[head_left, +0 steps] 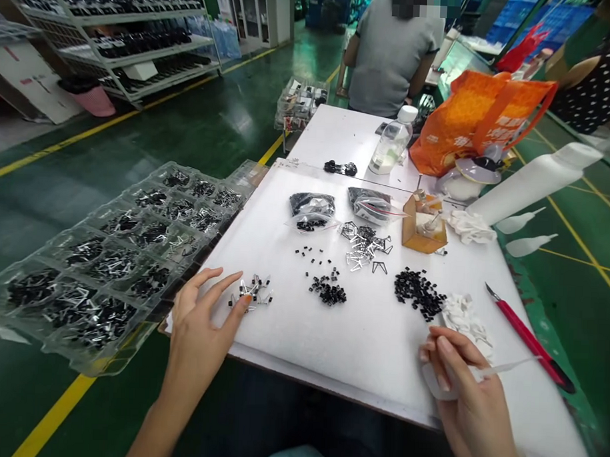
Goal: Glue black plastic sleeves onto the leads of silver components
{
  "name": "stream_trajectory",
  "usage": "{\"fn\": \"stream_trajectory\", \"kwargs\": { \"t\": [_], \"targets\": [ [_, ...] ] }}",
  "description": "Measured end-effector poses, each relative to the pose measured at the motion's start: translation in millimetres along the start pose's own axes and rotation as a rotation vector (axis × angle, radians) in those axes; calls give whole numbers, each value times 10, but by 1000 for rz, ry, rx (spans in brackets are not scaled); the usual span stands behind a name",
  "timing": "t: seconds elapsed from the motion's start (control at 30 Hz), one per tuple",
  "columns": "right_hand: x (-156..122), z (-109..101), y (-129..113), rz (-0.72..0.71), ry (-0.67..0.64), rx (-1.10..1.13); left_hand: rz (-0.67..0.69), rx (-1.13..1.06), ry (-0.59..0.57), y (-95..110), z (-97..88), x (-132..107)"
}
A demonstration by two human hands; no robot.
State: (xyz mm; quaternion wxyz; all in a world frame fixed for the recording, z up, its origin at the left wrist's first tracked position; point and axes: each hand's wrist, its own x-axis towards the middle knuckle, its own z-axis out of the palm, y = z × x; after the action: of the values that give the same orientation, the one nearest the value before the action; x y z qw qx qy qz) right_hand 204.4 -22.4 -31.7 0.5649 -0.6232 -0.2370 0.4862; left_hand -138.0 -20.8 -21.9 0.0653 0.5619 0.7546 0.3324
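Note:
My left hand (202,318) is over the near left edge of the white tabletop, fingers spread. Its thumb and fingertips are beside a small cluster of bent wire clips with black ends (253,292); I cannot tell whether the thumb touches them. In my right hand (472,387) is a translucent squeeze bottle (436,382) with a long thin nozzle, fingers closed around it. Small black pieces lie in a middle pile (329,291) and a right pile (419,292). Beyond them is a heap of bent metal clips (364,244).
At the left stands a compartment tray (96,261) of metal parts. A red-handled knife (528,339), crumpled white pieces (466,324), squeeze bottles (529,244), an orange box (425,226) and a bag (473,121) occupy the right. A person (394,55) sits ahead.

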Motion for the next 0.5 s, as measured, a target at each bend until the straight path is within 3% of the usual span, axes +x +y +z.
{"fn": "stream_trajectory", "kwargs": {
  "t": [0.1,0.23,0.37,0.5],
  "targets": [
    [-7,3,17,13,0,19,1,22,-17,-41,-9,16],
    [-9,5,53,-4,-23,35,53,20,0,59,-10,94],
    [19,-10,87,-20,-53,54,223,-16,-106,338,124,308],
    [36,-50,112,-45,-70,62,461,-7,-305,735,435,539]
  ]
}}
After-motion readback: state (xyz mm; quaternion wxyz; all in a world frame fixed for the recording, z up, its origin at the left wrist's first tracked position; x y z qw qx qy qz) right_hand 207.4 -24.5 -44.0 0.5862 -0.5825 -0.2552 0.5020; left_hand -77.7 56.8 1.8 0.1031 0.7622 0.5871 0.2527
